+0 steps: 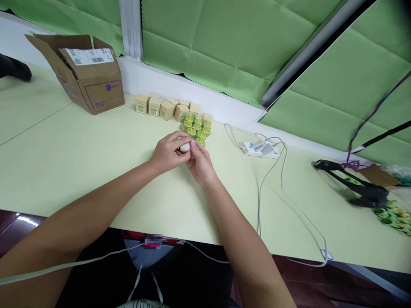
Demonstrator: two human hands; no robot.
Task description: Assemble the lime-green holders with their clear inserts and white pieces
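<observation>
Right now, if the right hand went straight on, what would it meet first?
The right hand would probably meet the small white rounded object at its fingertips, then the lime-green rounded items; depth is unclear.

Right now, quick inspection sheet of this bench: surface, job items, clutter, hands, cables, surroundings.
Surface: pale green table, seam lines visible.
Job items: small white rounded object between both hands; small green items grouped just ahead; small kraft boxes behind them.
Clutter: open shipping carton; black stand with purple cord, far right.
Hands: left hand and right hand both at the white object.
Cables: grey cable leading to a white power strip.
Surroundings: green sheeting along the wall behind.
</observation>
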